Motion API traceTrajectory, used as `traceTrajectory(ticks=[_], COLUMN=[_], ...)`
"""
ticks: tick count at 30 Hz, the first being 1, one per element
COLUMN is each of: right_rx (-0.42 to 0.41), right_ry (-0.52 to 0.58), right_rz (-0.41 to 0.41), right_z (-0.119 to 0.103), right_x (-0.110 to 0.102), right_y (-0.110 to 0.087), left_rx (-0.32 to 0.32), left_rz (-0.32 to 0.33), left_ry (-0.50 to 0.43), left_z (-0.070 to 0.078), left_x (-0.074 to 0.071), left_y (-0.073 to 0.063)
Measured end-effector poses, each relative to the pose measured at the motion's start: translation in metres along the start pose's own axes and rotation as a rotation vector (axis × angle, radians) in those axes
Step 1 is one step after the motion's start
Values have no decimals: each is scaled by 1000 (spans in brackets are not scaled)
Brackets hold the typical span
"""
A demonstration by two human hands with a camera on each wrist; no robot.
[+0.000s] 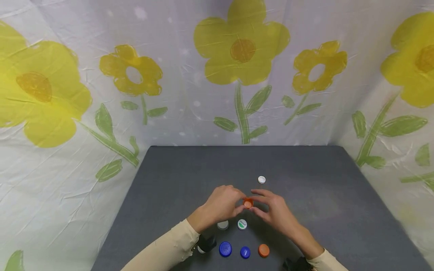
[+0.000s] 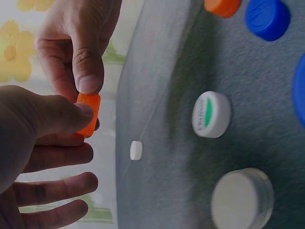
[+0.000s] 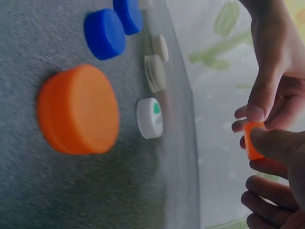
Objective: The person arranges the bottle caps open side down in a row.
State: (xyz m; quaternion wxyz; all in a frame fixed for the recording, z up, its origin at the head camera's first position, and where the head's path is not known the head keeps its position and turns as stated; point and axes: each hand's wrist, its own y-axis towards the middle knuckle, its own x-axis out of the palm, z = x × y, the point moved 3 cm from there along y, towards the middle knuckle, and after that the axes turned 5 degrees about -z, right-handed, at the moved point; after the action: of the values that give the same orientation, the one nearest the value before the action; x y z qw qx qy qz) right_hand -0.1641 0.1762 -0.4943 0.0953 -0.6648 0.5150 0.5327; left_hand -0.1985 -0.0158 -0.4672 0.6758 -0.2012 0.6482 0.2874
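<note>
Both hands pinch one orange bottle cap (image 1: 248,203) between them, held above the dark table; its hollow side faces up toward the head view. My left hand (image 1: 222,203) grips the cap's left edge with thumb and forefinger, and in the left wrist view its other fingers are spread out. On the opposite edge, my right hand (image 1: 276,210) pinches with thumb and fingertip. Seen edge-on in the right wrist view, the orange cap (image 3: 252,141) is partly hidden by the thumbs. Below the hands lies a white cap with green print (image 1: 242,224).
A plain whitish cap (image 1: 222,225) lies under the left forearm. Nearer are a larger blue cap (image 1: 225,249), a smaller blue cap (image 1: 245,252) and a second orange cap (image 1: 263,250). Farther back sits a small white cap (image 1: 262,180). A flowered curtain (image 1: 190,113) surrounds the table (image 1: 305,169).
</note>
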Motion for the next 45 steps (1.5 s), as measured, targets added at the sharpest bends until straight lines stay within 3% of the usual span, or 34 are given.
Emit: traceTrajectory(ticks=[4, 13, 20, 24, 28, 31, 35, 40, 42, 45], right_rx=[13, 63, 159, 206, 237, 239, 198, 30, -44, -136], right_ry=[27, 92, 265, 419, 480, 448, 327, 157, 123, 112], right_rz=[9, -1, -131, -232, -280, -240, -105, 41, 81, 129], right_z=[0, 2, 2, 2, 2, 1, -2, -8, -10, -11], right_x=[2, -2, -2, 0, 1, -1, -8, -13, -13, -12], right_y=[-4, -8, -11, -12, -14, -13, -11, -9, -9, -11], left_rx=[12, 51, 112, 131, 147, 120, 1, -178, -239, -300], left_rz=[29, 201, 328, 368, 396, 410, 387, 256, 201, 140], left_ry=[-18, 4, 7, -24, -80, -165, -377, -796, -899, -952], left_z=[1, 6, 13, 13, 11, 8, 3, -2, -4, -6], left_x=[7, 11, 12, 14, 18, 17, 13, 11, 11, 12], left_y=[-4, -24, -38, -42, -43, -43, -40, -38, -37, -35])
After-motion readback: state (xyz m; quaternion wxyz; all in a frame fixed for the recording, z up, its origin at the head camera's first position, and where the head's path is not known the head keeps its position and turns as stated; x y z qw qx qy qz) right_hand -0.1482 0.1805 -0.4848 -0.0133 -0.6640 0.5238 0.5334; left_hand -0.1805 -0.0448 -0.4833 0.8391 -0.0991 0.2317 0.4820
